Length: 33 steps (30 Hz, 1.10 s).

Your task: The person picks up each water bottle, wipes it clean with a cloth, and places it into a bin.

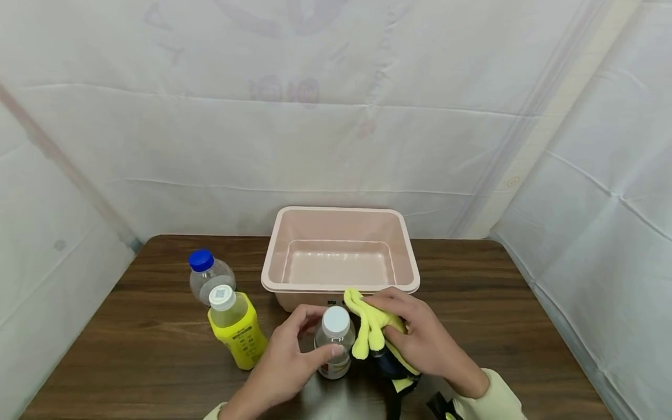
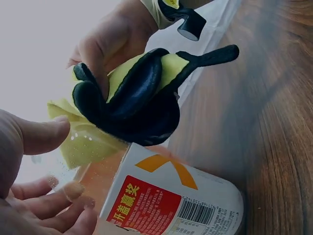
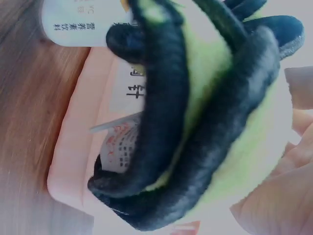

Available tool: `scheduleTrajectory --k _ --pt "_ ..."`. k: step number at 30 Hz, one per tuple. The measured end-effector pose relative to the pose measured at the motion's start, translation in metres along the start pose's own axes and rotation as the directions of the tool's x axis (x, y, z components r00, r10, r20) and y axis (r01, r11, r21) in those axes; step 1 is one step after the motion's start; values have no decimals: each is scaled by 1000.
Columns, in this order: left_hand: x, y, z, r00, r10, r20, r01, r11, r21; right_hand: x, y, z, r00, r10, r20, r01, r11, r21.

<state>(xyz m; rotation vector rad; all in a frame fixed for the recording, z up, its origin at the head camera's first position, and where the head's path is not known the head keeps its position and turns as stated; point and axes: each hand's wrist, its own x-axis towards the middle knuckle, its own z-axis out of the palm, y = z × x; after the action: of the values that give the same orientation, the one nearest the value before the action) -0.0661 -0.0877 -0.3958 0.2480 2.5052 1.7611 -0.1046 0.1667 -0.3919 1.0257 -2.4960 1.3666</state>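
Observation:
My left hand [image 1: 286, 356] holds a clear bottle [image 1: 336, 344] with a white cap, thumb in front and fingers curved round behind. In the left wrist view, the bottle's white label [image 2: 156, 191] with red and orange print faces the camera. My right hand [image 1: 415, 332] grips yellow work gloves [image 1: 373, 324] with dark coated palms, just right of the bottle. Several yellow glove fingers hang toward the bottle. The right wrist view is mostly filled by the gloves' dark fingers [image 3: 166, 98], with a white printed tag [image 3: 121, 144] beside them.
Behind the hands stands a pink basin [image 1: 341, 289] on the dark wooden table [image 1: 157, 344]. To the left are a bottle with a yellow label [image 1: 241, 338] and white cap, and a clear bottle with a blue cap [image 1: 202, 260]. White sheeting [image 1: 315, 146] surrounds the table.

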Motion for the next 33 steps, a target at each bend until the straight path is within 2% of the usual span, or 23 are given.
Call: scheduleTrajectory --k 5,13,21,26,30,33 --pt "2 -3 -4 997 61 45 -61 998 -2 8 -3 9 999 18 38 -18 1000 2" --pt "3 -6 -5 991 120 54 -121 993 17 9 -6 24 996 44 82 -30 985 -171" --pt "3 -5 -5 992 107 62 -109 994 20 3 1 36 991 117 69 -98 969 -228" --pt "2 -5 -5 995 87 54 -87 996 12 -2 13 47 975 176 133 -135 954 -267" --pt "1 -5 -4 996 71 52 -71 997 6 -5 22 55 967 177 182 -109 937 -331" --pt "1 -5 -3 997 65 50 -66 998 4 -10 28 60 962 169 213 -64 902 -427"
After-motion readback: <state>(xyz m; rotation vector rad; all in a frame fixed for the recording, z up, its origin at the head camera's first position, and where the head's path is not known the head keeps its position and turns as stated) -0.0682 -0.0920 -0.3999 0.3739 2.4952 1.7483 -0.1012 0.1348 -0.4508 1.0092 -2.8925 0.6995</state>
